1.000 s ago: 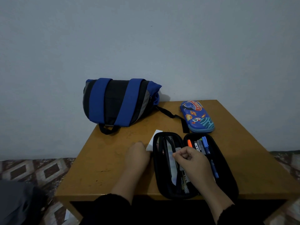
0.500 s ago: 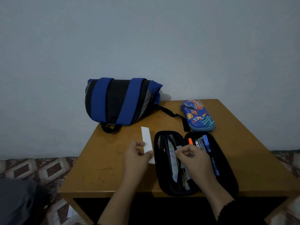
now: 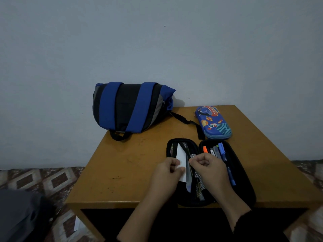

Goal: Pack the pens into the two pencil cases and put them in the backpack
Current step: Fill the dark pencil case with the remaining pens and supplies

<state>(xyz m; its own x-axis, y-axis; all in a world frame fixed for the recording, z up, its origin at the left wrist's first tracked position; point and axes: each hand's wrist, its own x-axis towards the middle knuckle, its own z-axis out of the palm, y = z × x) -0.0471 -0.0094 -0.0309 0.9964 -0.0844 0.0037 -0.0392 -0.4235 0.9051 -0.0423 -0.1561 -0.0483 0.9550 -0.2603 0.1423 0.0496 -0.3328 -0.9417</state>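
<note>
A black pencil case (image 3: 244,173) lies open at the table's front edge, with several pens (image 3: 222,151) in its right half. My left hand (image 3: 166,173) pinches a white paper strip (image 3: 180,157) and holds it over the case's left half. My right hand (image 3: 208,170) pinches the edge of the mesh pocket (image 3: 201,185) beside the strip. A closed blue pencil case (image 3: 214,122) with a space print lies behind the black one. The blue and black backpack (image 3: 130,107) lies at the table's back left, against the wall.
The wooden table (image 3: 122,165) has bare surface on its left half. A black backpack strap (image 3: 187,122) trails toward the blue case. Patterned floor (image 3: 35,179) shows on the left, with dark fabric (image 3: 17,215) at the lower left.
My left hand has carried the white strip rightward, from the table beside the case to over the case's left half. My right hand stays at the mesh pocket.
</note>
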